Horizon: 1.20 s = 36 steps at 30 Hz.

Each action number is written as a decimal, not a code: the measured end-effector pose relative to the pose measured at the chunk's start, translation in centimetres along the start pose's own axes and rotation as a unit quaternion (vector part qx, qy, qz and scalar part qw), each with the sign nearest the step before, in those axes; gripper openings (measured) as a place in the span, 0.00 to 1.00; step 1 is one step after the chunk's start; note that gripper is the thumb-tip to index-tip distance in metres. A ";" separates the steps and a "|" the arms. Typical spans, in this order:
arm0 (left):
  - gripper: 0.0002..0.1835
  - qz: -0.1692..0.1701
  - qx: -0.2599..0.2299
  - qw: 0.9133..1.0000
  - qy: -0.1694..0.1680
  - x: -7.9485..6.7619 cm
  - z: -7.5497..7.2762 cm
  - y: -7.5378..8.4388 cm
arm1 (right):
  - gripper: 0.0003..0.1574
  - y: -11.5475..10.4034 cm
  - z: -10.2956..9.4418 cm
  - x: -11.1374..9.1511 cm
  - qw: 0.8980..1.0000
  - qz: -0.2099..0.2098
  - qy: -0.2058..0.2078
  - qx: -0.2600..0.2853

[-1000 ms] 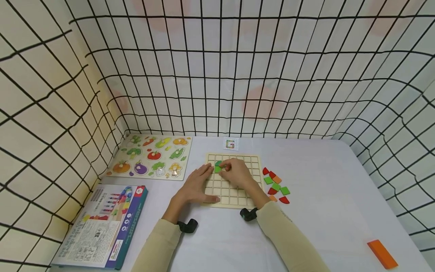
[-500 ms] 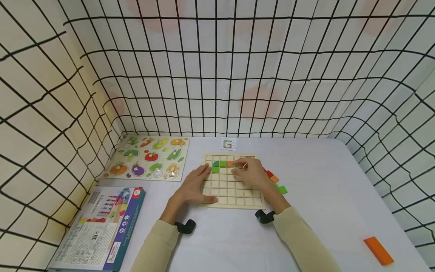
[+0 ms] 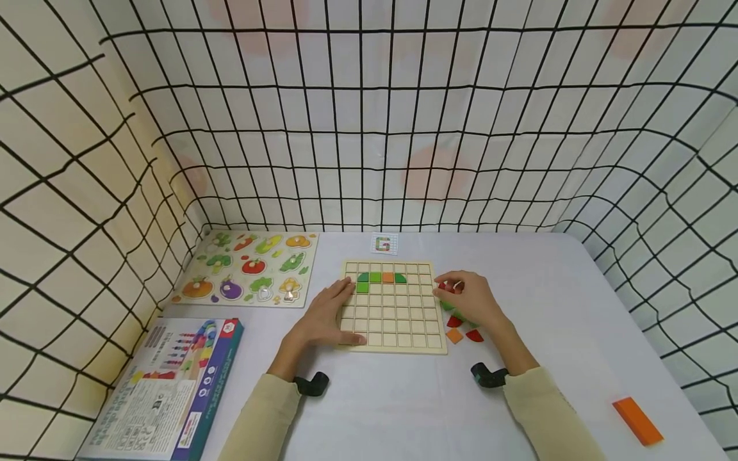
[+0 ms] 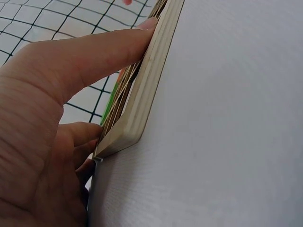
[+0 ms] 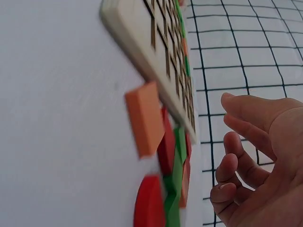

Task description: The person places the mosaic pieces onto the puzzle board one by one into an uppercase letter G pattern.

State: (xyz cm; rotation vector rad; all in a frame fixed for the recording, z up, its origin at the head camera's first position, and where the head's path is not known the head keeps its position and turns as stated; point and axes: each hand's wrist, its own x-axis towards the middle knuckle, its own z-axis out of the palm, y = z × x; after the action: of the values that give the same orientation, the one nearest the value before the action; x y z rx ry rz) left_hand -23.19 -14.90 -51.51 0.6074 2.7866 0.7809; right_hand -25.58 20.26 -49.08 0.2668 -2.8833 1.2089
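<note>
A wooden grid board (image 3: 398,323) lies on the table, its upper rows holding a dark green quarter-round tile (image 3: 400,278), an orange square tile (image 3: 388,277) and several other green ones. My left hand (image 3: 324,315) rests against the board's left side, thumb laid on its near left corner and the other fingers at the left edge. Right of the board, my right hand (image 3: 474,299) hovers over a loose pile of tiles, partly hiding it. In the right wrist view its fingers are spread slightly and hold nothing. Red quarter-round tiles (image 3: 475,335) and an orange square (image 3: 454,335) show below it.
A small pattern card (image 3: 384,244) lies behind the board. To the left are a vegetable puzzle board (image 3: 245,267) and a boxed toy (image 3: 167,390). An orange block (image 3: 637,420) lies at the right. Black netting (image 3: 360,134) encloses the table's back and sides.
My right hand has let go of the dark green quarter-round tile on the board and moved right to the loose tiles. The left hand has stayed at the board's edge.
</note>
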 end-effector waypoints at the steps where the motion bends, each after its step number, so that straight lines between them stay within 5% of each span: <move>1: 0.67 0.000 -0.002 1.000 0.000 0.0 0.0 0.0 | 0.17 0.4 -0.2 -0.1 1.000 -0.001 0.001 -0.002; 17: 0.68 0.000 0.003 1.000 -0.001 -0.1 0.0 -0.4 | 0.21 4.5 -2.3 -1.4 0.997 0.057 -0.005 -0.045; 36: 0.68 -0.001 -0.005 1.000 -0.001 0.0 -0.1 0.1 | 0.23 6.0 -3.8 -2.1 0.994 0.087 -0.004 -0.063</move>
State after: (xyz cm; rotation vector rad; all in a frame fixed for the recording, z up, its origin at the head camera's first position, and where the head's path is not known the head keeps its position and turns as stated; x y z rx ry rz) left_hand -23.14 -14.88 -51.36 0.6027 2.7792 0.7924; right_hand -24.65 27.43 -50.83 0.0182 -3.0280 1.0407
